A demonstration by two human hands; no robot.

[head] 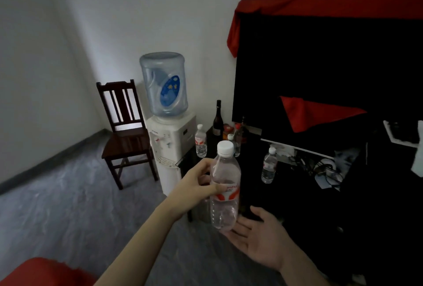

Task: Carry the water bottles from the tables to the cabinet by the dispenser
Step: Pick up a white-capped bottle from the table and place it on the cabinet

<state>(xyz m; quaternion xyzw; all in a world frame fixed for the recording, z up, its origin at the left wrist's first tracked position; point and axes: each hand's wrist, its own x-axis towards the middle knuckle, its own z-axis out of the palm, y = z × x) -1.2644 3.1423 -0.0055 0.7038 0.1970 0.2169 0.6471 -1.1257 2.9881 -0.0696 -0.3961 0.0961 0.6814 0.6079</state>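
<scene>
left hand: wrapped around the upper half of the water bottle, thumb across the label, holding it upright out in front of me

right hand: palm up and fingers spread wide, sitting just under and beside the bottle's base. Can't really tell if it's touching the bottom or only hovering there

where the bottle's headed: cabinet is straight ahead past both hands, with the dispenser up and to the left of the left hand, tight against the cabinet's side

already parked: 1 bottle near the dispenser edge, another just behind the cap of the one I'm carrying, and 1 further out up and right of the right hand

what could go wrong: honestly the top is cluttered. There's a dark wine bottle at the back plus cables off to the right, so I'd guess a careless set-down knocks over a standing bottle, domino style. The thin plastic is squishy too, so a 1-handed grip up high could let it swing or slip if the right hand pulls away early

labels: red and white band on every bottle, print too blurry to read. Blue oval sticker on the dispenser jug, also unreadable. No brand I can make out
</scene>
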